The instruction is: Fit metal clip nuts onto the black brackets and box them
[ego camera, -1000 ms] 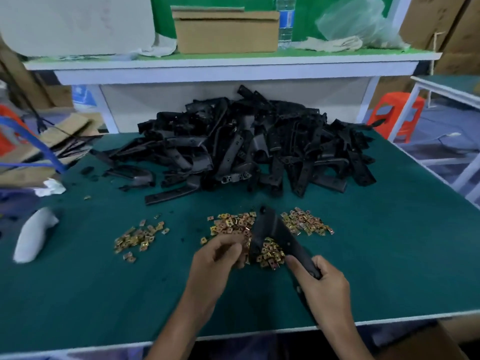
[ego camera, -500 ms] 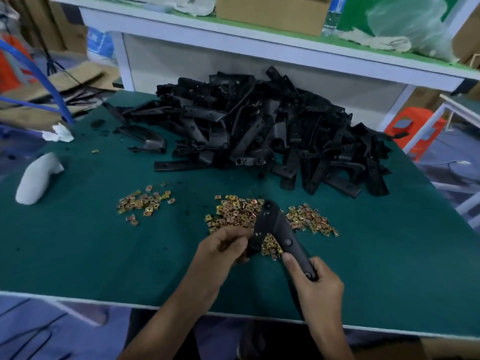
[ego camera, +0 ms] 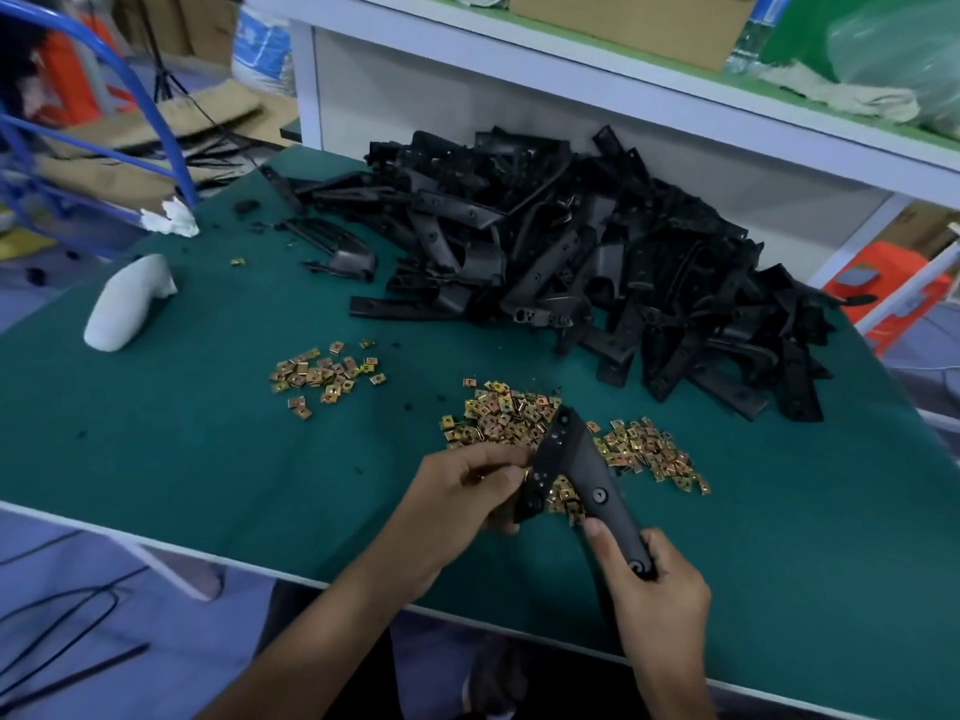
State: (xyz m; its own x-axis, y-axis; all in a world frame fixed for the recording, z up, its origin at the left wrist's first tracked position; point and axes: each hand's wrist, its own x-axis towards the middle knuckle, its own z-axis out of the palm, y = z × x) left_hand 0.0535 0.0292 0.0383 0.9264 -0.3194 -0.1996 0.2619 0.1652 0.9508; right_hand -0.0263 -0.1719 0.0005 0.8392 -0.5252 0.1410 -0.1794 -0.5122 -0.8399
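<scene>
My right hand [ego camera: 652, 579] grips the lower end of a black bracket [ego camera: 576, 472], bent like a boomerang, above the green table [ego camera: 208, 459]. My left hand [ego camera: 462, 498] pinches a gold clip nut against the bracket's left arm; the nut is mostly hidden by my fingers. Loose gold clip nuts lie in a pile under the bracket [ego camera: 506, 415], a second pile to its right [ego camera: 649, 452] and a smaller one to the left [ego camera: 324, 374]. A big heap of black brackets [ego camera: 571, 262] fills the back of the table.
A white moulded part [ego camera: 127, 304] lies at the table's left. A blue metal frame [ego camera: 156, 111] and flattened cardboard stand beyond the left edge. A white shelf [ego camera: 623, 96] with a cardboard box [ego camera: 634, 18] runs behind the heap. An orange stool [ego camera: 893, 283] is at right.
My head has turned left and down, so the whole scene shifted right in view. Both hands stay on the same bracket, the left still working a nut at its left arm.
</scene>
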